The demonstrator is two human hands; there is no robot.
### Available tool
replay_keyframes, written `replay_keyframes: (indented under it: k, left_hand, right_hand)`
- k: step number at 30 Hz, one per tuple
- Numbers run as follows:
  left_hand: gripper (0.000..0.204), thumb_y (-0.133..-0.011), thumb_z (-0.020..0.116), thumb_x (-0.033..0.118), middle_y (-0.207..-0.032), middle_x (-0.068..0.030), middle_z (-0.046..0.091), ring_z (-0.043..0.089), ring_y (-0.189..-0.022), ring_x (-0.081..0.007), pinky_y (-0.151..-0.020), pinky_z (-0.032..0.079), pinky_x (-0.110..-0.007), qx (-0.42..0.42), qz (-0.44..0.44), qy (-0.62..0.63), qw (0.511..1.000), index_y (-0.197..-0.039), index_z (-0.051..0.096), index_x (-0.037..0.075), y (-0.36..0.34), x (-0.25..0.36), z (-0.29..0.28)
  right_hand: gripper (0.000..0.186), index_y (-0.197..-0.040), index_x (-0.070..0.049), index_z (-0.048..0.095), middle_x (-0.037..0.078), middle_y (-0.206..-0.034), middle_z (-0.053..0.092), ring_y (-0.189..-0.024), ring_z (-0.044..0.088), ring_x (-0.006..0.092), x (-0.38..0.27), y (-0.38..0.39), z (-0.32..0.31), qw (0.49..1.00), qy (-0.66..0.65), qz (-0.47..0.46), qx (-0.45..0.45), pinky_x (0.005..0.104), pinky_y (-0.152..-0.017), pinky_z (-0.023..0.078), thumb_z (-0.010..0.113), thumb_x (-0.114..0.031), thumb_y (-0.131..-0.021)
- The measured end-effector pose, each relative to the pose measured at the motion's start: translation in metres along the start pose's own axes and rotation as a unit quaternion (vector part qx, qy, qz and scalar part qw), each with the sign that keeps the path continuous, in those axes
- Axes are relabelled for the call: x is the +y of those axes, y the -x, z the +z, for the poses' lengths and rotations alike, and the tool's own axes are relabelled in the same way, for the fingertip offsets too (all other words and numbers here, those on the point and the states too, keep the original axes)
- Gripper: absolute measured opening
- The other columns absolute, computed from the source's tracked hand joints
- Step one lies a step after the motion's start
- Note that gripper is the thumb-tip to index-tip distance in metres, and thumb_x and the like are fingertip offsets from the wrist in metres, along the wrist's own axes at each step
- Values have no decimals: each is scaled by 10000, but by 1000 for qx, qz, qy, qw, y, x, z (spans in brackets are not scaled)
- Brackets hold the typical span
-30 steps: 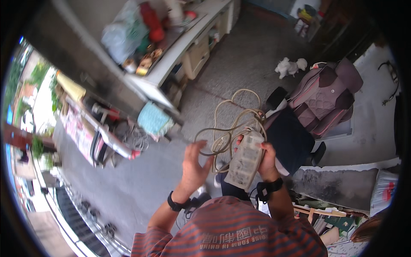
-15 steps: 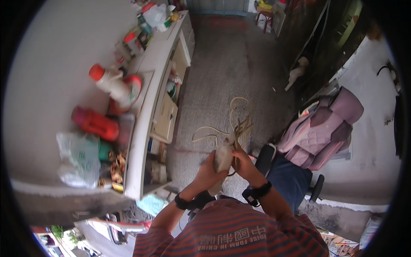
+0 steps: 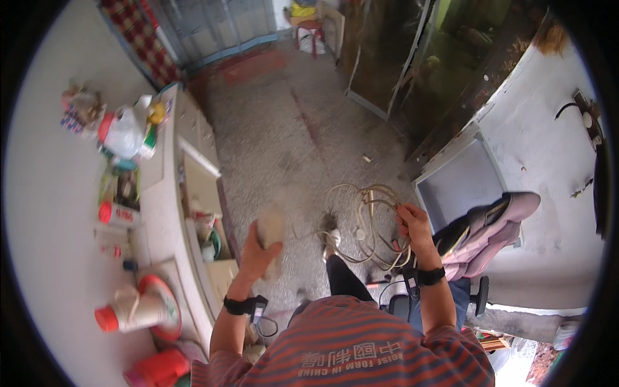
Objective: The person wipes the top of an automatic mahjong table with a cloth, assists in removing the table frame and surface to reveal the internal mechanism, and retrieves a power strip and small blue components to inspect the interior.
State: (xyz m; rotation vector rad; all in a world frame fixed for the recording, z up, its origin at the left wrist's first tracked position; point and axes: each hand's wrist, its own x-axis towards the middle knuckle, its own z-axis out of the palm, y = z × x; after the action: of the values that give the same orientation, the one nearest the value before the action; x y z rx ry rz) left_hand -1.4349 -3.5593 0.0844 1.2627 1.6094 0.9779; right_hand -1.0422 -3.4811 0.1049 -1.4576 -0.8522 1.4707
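Observation:
My left hand [image 3: 256, 252] is closed on a pale power strip [image 3: 274, 229], which is smeared by motion, left of centre. My right hand [image 3: 414, 224] grips the loose loops of a beige cable [image 3: 371, 245] at centre right; the loops hang over the floor in front of me. My dark trouser leg [image 3: 342, 277] and one light shoe [image 3: 333, 237] show below. A pink padded seat cover [image 3: 487, 229] lies on a chair just right of my right hand.
A white cabinet [image 3: 167, 155] with open compartments runs along the left, bearing bottles, bags, a red thermos [image 3: 158, 367] and a cream thermos [image 3: 138, 309]. Ahead are a blue door [image 3: 213, 29], a red stool [image 3: 313, 29] and glass panels [image 3: 380, 58]. A framed pane [image 3: 461, 184] leans at right.
I have turned to face along the passage. My hands have moved apart: the left carries the power strip leftward, the right now holds the cable loops. The white dog seen earlier is not visible.

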Motion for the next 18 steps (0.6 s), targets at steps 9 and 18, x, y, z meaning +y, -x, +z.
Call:
replay_keyframes:
  k: [9,18]
  left_hand:
    - [725,-757,710,178,-1187,-184,589,590,-1049,-264,-907,478,-374,173,-54,124,976,-1371,385,-31,-272,35,-17]
    - [826,-723,776,201,-1268,-194,548,544,-1166,-290,-980,444,-401,-186,53,-64,979,-1411,358,15,-573,134,126]
  right_hand:
    - [169,-1035,9,636,-28,-672,531,-490,430,44,-110,-242,-45,987,4,-96,126,211,-435,322,621,-103,-910]
    - [166,-1012,0,647,-30,-693,551,-516,442,42,-258,-527,-83,950,125,-197,209,233,-442,343,631,-129,-909]
